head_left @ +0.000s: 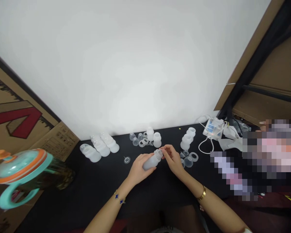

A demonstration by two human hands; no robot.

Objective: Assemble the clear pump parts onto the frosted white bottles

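A translucent white baby bottle (149, 163) lies tilted in my left hand (138, 169), whose fingers wrap round its body. Its neck points up and right toward my right hand (172, 159). My right fingers are pinched at the bottle's mouth, on a small clear part (159, 153) whose kind I cannot make out. Left of my hands, a small clear disc with a stem (127, 160) rests on the black table (92, 191). Clear caps and rings (189, 161) lie just right of my right hand.
Several capped bottles (94, 153) lie at the left, beside a large turquoise-lidded jug (21, 168). Open bottles (157, 139) and loose caps (135, 141) stand near the wall. More bottles (188, 138) and a white power strip with cables (213, 128) are at the right.
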